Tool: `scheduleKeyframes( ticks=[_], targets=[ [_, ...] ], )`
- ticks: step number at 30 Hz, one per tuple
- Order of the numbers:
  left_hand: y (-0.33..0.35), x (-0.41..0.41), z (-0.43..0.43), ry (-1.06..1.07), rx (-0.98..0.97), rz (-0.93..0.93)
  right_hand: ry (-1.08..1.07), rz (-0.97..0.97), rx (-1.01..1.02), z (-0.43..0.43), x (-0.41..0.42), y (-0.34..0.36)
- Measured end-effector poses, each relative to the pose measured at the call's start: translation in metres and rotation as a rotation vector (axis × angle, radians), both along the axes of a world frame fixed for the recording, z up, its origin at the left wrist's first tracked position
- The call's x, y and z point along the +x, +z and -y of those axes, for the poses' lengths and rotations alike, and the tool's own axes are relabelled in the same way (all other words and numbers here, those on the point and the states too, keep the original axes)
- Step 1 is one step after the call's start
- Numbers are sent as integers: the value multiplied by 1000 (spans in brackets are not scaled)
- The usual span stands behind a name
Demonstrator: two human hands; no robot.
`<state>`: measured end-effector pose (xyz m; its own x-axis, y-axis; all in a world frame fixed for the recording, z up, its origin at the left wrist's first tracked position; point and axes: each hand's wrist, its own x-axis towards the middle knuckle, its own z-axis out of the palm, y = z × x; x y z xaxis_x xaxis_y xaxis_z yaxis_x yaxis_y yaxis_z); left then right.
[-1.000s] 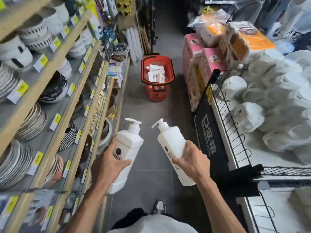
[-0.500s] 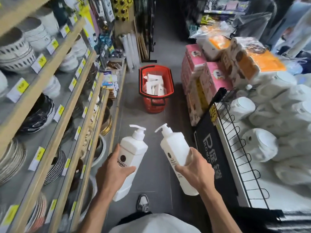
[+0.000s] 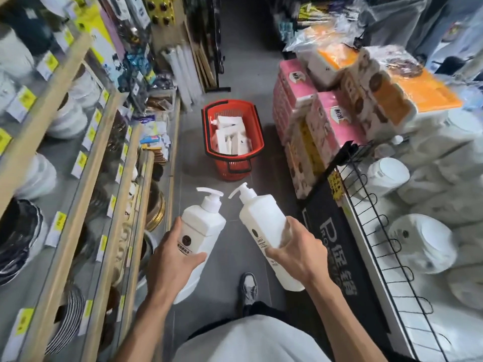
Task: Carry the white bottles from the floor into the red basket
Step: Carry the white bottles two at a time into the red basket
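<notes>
White bottles: left bottle (image 3: 202,228) and right bottle (image 3: 261,220), both carried above the floor (image 3: 193,158), neither in the basket yet.
Left grip (image 3: 173,259): fingers wrapped round the left bottle's lower body, thumb across its label.
Right grip (image 3: 295,250): curled round the right bottle's middle.
Long axes: both run away from the person with pump heads leading. The right bottle leans left, its pump near the other's but apart.
Red basket (image 3: 257,131): on the floor straight ahead, beyond both pumps, well apart from the grips. Stored bottles (image 3: 230,138) lie inside.
Nearer grip: neither clearly, as the basket lines up with the gap between the pumps.
Coming move: probably more walking, then lowering both bottles in.
</notes>
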<state>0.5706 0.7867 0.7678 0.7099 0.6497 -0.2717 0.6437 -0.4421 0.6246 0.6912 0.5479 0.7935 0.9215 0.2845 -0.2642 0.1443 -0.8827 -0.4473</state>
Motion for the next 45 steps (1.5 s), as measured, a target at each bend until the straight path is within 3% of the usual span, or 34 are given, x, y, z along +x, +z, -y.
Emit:
scheduleKeyframes(
  ticks=[6, 12, 24, 37, 45],
  targets=[
    [0, 57, -17, 18, -30, 1, 48, -40, 3, -29, 74, -2],
    [14, 125, -40, 86, -145, 147, 59, -40, 55, -60, 147, 0],
    [0, 228, -137, 112, -148, 188, -7, -40, 64, -158, 265, -1],
    [-4, 359, -262, 27, -65, 78, -172, -22, 72, -245, 373, -4],
    [-8, 449, -302, 48, -34, 34, -158, -68, 95, -290, 462, -12]
  ],
)
